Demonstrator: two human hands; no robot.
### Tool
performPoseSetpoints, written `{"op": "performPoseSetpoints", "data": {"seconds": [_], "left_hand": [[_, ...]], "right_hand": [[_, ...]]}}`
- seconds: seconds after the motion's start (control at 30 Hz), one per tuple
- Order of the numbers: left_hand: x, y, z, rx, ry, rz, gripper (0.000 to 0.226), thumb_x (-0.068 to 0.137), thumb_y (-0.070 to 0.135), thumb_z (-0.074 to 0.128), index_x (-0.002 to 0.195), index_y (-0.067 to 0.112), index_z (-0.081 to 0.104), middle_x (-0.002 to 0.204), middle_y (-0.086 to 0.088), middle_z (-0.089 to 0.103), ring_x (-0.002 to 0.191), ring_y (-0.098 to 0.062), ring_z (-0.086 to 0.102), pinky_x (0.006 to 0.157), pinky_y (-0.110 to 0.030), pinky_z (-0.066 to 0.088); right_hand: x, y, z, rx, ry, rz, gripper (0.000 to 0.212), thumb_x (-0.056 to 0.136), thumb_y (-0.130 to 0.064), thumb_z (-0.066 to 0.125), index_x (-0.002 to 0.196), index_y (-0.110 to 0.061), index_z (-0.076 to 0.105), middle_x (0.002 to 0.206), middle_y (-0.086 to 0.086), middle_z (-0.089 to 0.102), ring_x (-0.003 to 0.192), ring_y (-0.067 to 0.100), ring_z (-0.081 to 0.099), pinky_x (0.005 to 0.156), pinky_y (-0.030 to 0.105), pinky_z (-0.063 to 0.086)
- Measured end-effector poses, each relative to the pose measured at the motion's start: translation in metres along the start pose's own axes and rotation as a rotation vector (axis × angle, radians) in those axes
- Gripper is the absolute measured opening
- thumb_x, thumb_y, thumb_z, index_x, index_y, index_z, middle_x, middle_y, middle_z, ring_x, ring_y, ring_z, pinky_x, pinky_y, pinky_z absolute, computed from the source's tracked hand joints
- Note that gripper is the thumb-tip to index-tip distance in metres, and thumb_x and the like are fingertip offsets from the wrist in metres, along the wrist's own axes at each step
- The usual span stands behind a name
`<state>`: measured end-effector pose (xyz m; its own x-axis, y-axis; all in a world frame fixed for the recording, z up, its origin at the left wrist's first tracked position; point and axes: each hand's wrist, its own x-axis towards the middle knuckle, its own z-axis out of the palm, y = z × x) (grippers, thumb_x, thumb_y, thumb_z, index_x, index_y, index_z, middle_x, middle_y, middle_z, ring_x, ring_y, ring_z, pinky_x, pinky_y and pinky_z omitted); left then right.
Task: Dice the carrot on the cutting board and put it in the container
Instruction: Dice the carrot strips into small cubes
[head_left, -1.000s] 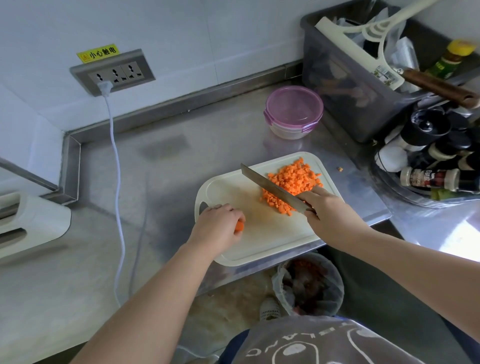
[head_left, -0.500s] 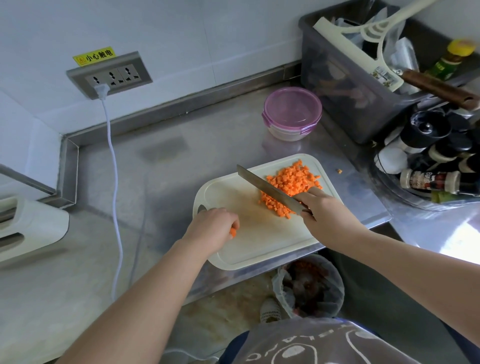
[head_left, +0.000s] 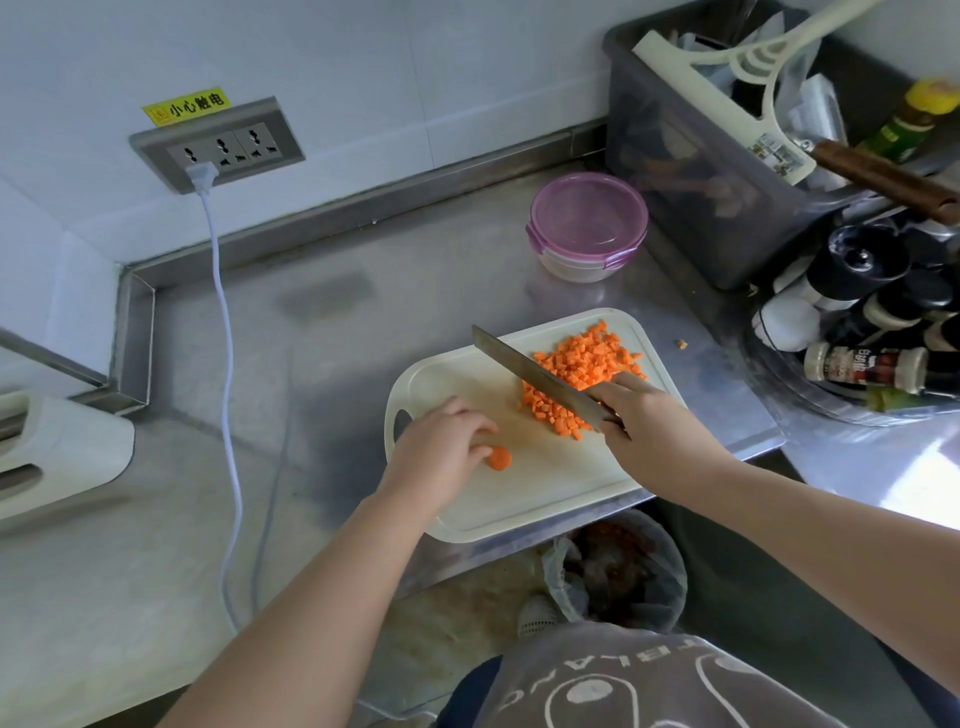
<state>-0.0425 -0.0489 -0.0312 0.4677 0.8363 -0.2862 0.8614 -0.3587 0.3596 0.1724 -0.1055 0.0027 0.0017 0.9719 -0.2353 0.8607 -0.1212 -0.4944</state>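
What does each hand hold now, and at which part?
The right hand grips the knife by its handle. The left hand touches the carrot stub; a real grip cannot be told.

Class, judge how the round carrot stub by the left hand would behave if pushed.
The carrot stub looks small and solid, so probably stiff and light. Its round outline suggests it could roll if tipped on edge.

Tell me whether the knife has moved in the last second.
No, not noticeably. The knife in the right hand still slants across the left edge of the diced carrot pile, tip over the cutting board.
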Motion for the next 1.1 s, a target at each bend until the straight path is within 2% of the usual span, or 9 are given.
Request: {"op": "performPoseSetpoints", "data": {"seconds": [0.07, 0.17, 0.23, 0.33, 0.5, 0.67, 0.77, 0.97, 1.1], "left_hand": [[-0.007, -0.011, -0.005, 0.089, 0.019, -0.033, 0.024, 0.089, 0.031, 0.062, 0.113, 0.028, 0.064, 0.117, 0.009, 0.052, 0.110, -0.016, 0.048, 0.090, -0.027, 0.036], [-0.013, -0.018, -0.011, 0.218, -0.074, -0.026, 0.024, 0.086, 0.032, 0.064, 0.110, 0.034, 0.064, 0.116, 0.009, 0.049, 0.111, -0.017, 0.041, 0.090, -0.027, 0.033], [-0.013, -0.017, -0.012, 0.252, -0.098, -0.017, 0.026, 0.085, 0.031, 0.065, 0.111, 0.034, 0.063, 0.116, 0.009, 0.048, 0.111, -0.017, 0.039, 0.089, -0.027, 0.031], [-0.010, -0.015, -0.012, 0.277, -0.095, -0.003, 0.025, 0.084, 0.030, 0.065, 0.109, 0.033, 0.063, 0.117, 0.007, 0.047, 0.114, -0.018, 0.037, 0.087, -0.026, 0.027], [-0.010, -0.021, -0.009, 0.318, -0.074, -0.001, 0.032, 0.083, 0.035, 0.065, 0.114, 0.031, 0.059, 0.121, 0.007, 0.044, 0.115, -0.017, 0.037, 0.092, -0.028, 0.032], [-0.008, -0.021, -0.010, 0.312, -0.081, 0.022, 0.022, 0.082, 0.037, 0.065, 0.103, 0.033, 0.065, 0.113, 0.009, 0.048, 0.114, -0.016, 0.039, 0.094, -0.028, 0.034], [-0.007, -0.018, -0.010, 0.243, -0.021, 0.040, 0.014, 0.083, 0.038, 0.061, 0.096, 0.033, 0.062, 0.106, 0.011, 0.051, 0.109, -0.015, 0.043, 0.092, -0.028, 0.038], [0.004, 0.009, 0.000, 0.060, -0.043, 0.087, 0.019, 0.087, 0.032, 0.061, 0.105, 0.027, 0.061, 0.110, 0.012, 0.057, 0.104, -0.011, 0.054, 0.082, -0.025, 0.036], [0.005, 0.005, 0.005, -0.006, -0.108, 0.061, 0.024, 0.084, 0.021, 0.065, 0.107, 0.024, 0.063, 0.110, 0.008, 0.055, 0.101, -0.013, 0.057, 0.089, -0.033, 0.048]], "right_hand": [[-0.001, 0.001, 0.001, 0.001, -0.001, 0.001, 0.032, 0.096, -0.005, 0.040, 0.121, -0.015, 0.057, 0.101, 0.000, 0.049, 0.081, 0.023, 0.052, 0.071, 0.041, 0.049], [0.000, 0.002, 0.004, -0.003, -0.005, 0.000, 0.031, 0.097, -0.008, 0.040, 0.122, -0.016, 0.057, 0.099, -0.001, 0.047, 0.081, 0.022, 0.051, 0.070, 0.040, 0.048], [0.001, 0.001, 0.006, 0.001, -0.001, -0.006, 0.031, 0.096, -0.007, 0.041, 0.121, -0.016, 0.058, 0.095, -0.002, 0.044, 0.078, 0.021, 0.049, 0.067, 0.036, 0.046], [0.002, -0.001, 0.008, 0.001, 0.000, -0.006, 0.033, 0.096, -0.007, 0.042, 0.123, -0.018, 0.058, 0.097, -0.003, 0.046, 0.080, 0.021, 0.050, 0.069, 0.039, 0.049], [0.000, -0.002, 0.007, 0.006, 0.006, -0.019, 0.034, 0.096, -0.006, 0.042, 0.123, -0.018, 0.058, 0.094, -0.004, 0.044, 0.077, 0.020, 0.049, 0.068, 0.039, 0.049], [-0.005, 0.000, 0.005, 0.009, 0.007, -0.022, 0.035, 0.095, -0.004, 0.042, 0.124, -0.016, 0.057, 0.092, -0.004, 0.042, 0.073, 0.020, 0.048, 0.065, 0.037, 0.048], [-0.007, 0.002, 0.004, 0.015, 0.003, -0.013, 0.035, 0.094, -0.004, 0.042, 0.124, -0.016, 0.057, 0.095, -0.002, 0.044, 0.076, 0.021, 0.050, 0.067, 0.037, 0.048], [-0.009, 0.006, 0.002, 0.013, 0.006, -0.003, 0.036, 0.095, -0.004, 0.042, 0.124, -0.017, 0.056, 0.097, -0.005, 0.044, 0.077, 0.020, 0.050, 0.066, 0.032, 0.046], [-0.011, 0.007, 0.001, 0.004, 0.013, 0.001, 0.036, 0.095, -0.004, 0.042, 0.125, -0.017, 0.056, 0.097, -0.006, 0.043, 0.076, 0.019, 0.049, 0.064, 0.030, 0.044]]}}
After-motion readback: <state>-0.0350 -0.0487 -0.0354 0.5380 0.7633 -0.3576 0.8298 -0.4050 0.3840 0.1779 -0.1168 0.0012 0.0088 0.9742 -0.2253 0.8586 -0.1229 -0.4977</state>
